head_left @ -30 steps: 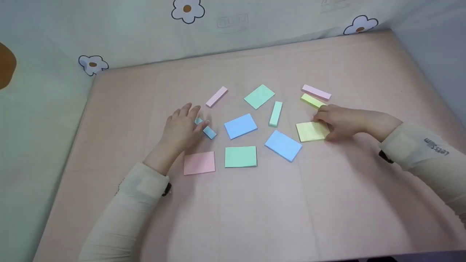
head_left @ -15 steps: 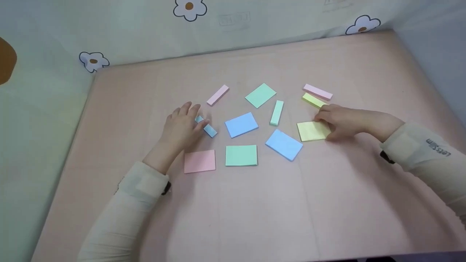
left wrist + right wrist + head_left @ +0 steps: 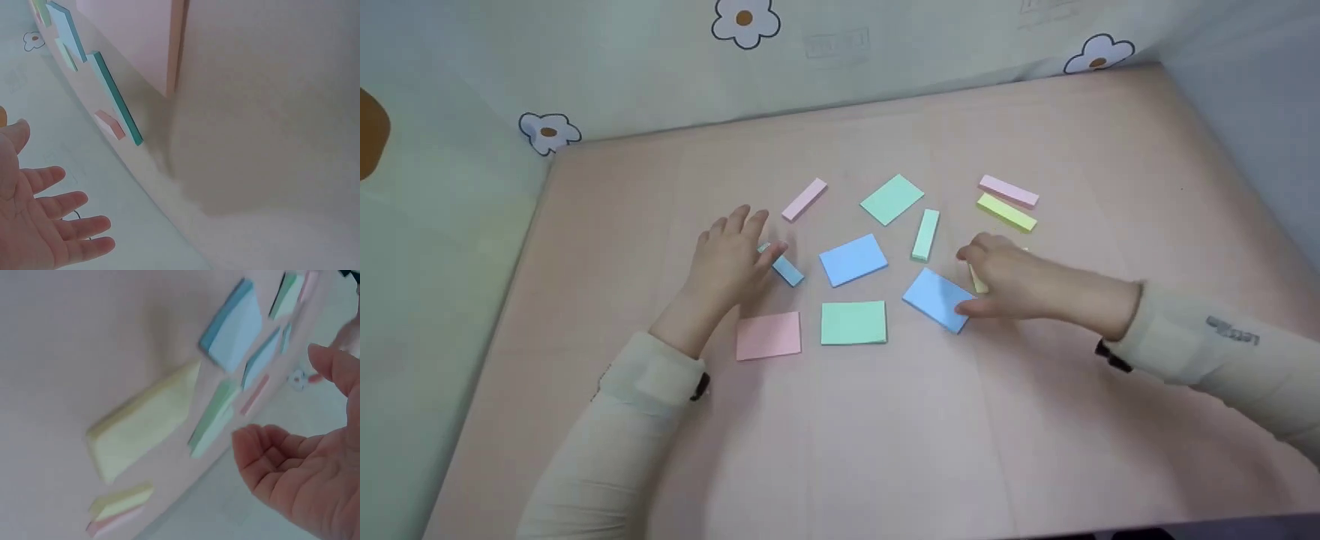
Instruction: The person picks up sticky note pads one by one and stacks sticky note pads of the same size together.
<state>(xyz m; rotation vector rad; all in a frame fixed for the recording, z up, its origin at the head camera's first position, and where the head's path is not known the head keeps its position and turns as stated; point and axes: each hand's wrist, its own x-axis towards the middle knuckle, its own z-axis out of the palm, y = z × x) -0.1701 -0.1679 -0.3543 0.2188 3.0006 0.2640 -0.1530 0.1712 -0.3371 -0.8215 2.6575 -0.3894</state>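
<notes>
My left hand (image 3: 720, 262) hovers with spread fingers over a small blue strip pad of sticky notes (image 3: 788, 271), partly hiding it and gripping nothing. In the left wrist view its palm and straight fingers show plainly. My right hand (image 3: 1016, 281) is above the table between a blue sticky note pad (image 3: 934, 296) and a yellow pad (image 3: 978, 279), which it mostly covers in the head view. Nothing is between its loosely bent fingers in the right wrist view, where the yellow pad (image 3: 146, 419) lies flat, apart from the hand.
Around the hands lie a pink pad (image 3: 769, 336), green pads (image 3: 853, 322) (image 3: 892, 199), another blue pad (image 3: 853, 259), a green strip (image 3: 925, 235), pink strips (image 3: 805, 199) (image 3: 1009, 191) and a yellow strip (image 3: 1006, 212). A flowered cloth wall (image 3: 660, 67) borders the pink tabletop.
My right hand has come off the yellow pad and moved left toward the blue pad, its fingers now apart from the yellow one. The left hand stays almost in place.
</notes>
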